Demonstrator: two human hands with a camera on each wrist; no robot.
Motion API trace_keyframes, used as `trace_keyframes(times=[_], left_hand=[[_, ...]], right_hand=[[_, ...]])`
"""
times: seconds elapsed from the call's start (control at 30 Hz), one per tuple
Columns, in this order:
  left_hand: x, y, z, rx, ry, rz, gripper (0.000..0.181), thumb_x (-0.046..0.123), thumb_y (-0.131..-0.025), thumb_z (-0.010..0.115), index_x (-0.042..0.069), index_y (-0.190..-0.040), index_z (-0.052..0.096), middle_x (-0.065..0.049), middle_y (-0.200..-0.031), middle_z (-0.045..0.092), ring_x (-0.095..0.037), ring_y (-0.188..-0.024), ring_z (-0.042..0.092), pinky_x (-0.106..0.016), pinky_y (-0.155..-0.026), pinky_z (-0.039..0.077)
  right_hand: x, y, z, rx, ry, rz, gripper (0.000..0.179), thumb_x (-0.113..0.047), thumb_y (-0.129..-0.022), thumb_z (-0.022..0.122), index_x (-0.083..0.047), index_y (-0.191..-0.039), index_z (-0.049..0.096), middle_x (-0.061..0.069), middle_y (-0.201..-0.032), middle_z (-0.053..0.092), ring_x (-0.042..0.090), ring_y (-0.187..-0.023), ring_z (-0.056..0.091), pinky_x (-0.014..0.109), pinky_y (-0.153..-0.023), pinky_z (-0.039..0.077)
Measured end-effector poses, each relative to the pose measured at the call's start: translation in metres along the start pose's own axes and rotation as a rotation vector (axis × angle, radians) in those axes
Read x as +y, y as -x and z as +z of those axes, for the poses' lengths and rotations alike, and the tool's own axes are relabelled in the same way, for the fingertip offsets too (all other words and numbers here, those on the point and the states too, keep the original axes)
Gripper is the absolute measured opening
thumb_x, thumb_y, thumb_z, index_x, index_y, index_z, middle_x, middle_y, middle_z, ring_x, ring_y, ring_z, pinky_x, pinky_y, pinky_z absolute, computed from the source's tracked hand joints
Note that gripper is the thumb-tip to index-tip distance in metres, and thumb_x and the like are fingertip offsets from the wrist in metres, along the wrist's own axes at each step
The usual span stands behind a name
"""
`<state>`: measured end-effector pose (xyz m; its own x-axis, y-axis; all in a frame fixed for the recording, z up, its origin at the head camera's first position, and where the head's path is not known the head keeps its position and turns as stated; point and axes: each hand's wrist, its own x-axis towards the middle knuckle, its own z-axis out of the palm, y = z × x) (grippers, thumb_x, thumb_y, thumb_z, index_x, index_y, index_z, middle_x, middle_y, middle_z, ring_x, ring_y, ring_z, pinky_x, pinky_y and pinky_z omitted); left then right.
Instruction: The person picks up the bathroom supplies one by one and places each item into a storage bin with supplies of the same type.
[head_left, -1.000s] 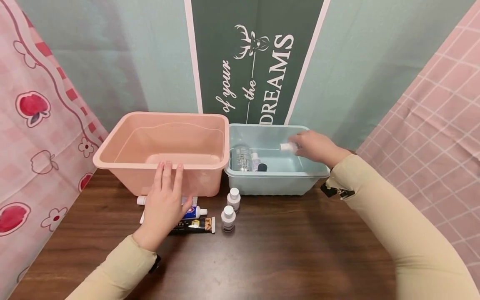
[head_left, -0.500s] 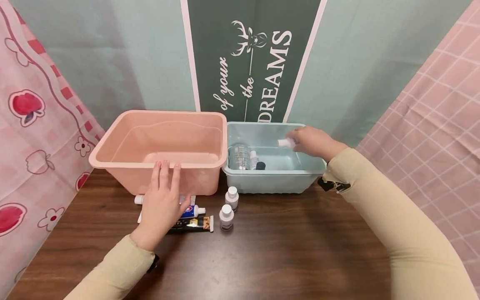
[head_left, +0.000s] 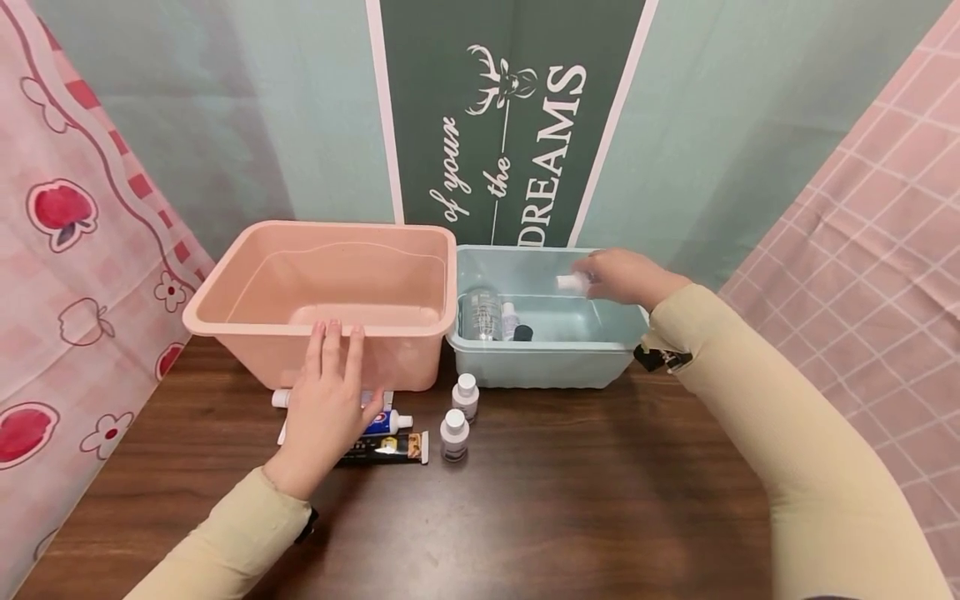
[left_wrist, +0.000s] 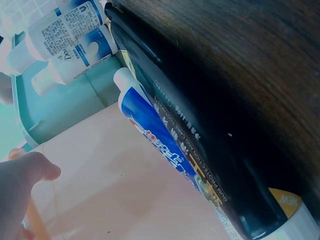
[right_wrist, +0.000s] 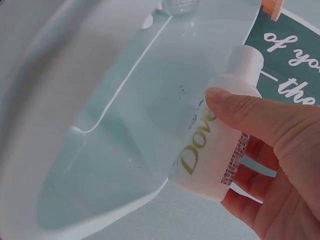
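Note:
My right hand (head_left: pixel 626 275) grips a small white Dove bottle (right_wrist: pixel 215 135) with a white cap over the blue bin (head_left: pixel 540 367). Inside that bin, toward its left end, are a clear bottle (head_left: pixel 482 315), a small white-capped bottle (head_left: pixel 509 320) and something with a black cap (head_left: pixel 522 333). My left hand (head_left: pixel 326 417) rests with extended fingers on the front of the pink bin (head_left: pixel 405 358), fingertips at its rim. Under it lie a blue toothpaste tube (left_wrist: pixel 157 137) and a black toothpaste tube (left_wrist: pixel 195 135); the hand partly covers them in the head view.
Two white bottles stand on the wooden table, one bottle (head_left: pixel 465 397) close to the blue bin and another bottle (head_left: pixel 454 435) nearer me. A white-capped tube (head_left: pixel 281 399) lies against the pink bin. A green cloth (head_left: pixel 322 108) hangs behind the bins.
My right hand stays over the blue bin with the Dove bottle, raised very slightly. My left hand keeps its place on the pink bin. The head view shifts a little.

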<state>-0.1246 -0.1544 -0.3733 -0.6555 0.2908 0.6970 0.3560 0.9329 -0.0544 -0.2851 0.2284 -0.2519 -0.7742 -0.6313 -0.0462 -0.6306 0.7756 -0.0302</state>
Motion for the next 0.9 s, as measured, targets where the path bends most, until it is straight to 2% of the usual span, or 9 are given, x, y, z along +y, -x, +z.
trace_keyframes(times=[0.2,0.3,0.53,0.8,0.9], left_hand=[[0.000,0.001,0.000,-0.033,0.005,-0.005,0.090,0.030,-0.066,0.077,-0.010,-0.135,0.037,-0.039,-0.132,0.035,-0.051,-0.130,0.024,-0.052,-0.103,0.030],[-0.001,0.001,0.000,-0.035,-0.004,-0.007,0.090,0.032,-0.066,0.077,-0.010,-0.136,0.037,-0.039,-0.132,0.034,-0.050,-0.131,0.023,-0.053,-0.102,0.031],[-0.001,0.001,0.002,0.000,0.010,-0.023,0.090,0.031,-0.064,0.078,-0.010,-0.134,0.039,-0.039,-0.132,0.035,-0.050,-0.130,0.025,-0.054,-0.100,0.032],[0.001,-0.001,0.003,0.013,0.001,-0.021,0.090,0.029,-0.063,0.079,-0.010,-0.134,0.039,-0.039,-0.132,0.035,-0.051,-0.128,0.027,-0.054,-0.100,0.033],[0.001,-0.001,0.003,0.013,-0.005,-0.020,0.090,0.029,-0.063,0.079,-0.010,-0.133,0.039,-0.039,-0.131,0.035,-0.052,-0.127,0.028,-0.054,-0.098,0.034]], right_hand=[[0.001,-0.006,0.001,-0.044,-0.011,0.031,0.024,-0.001,-0.079,0.064,-0.004,-0.103,0.064,0.010,-0.084,0.061,0.027,-0.077,0.055,0.045,-0.073,0.045],[0.003,-0.009,0.002,-0.053,-0.016,0.030,0.023,0.000,-0.079,0.065,-0.004,-0.102,0.064,0.010,-0.084,0.061,0.026,-0.077,0.055,0.044,-0.074,0.045],[0.008,-0.015,0.003,-0.061,-0.057,0.008,0.018,0.003,-0.076,0.063,-0.004,-0.093,0.064,0.006,-0.076,0.059,0.023,-0.071,0.052,0.043,-0.070,0.044],[0.014,-0.021,0.003,-0.085,-0.058,0.040,0.022,0.002,-0.077,0.064,-0.004,-0.098,0.064,0.007,-0.079,0.060,0.024,-0.072,0.052,0.042,-0.070,0.044],[0.015,-0.023,0.003,-0.098,-0.063,0.053,0.027,0.001,-0.079,0.065,-0.001,-0.106,0.063,0.011,-0.085,0.062,0.026,-0.078,0.055,0.044,-0.074,0.045]])
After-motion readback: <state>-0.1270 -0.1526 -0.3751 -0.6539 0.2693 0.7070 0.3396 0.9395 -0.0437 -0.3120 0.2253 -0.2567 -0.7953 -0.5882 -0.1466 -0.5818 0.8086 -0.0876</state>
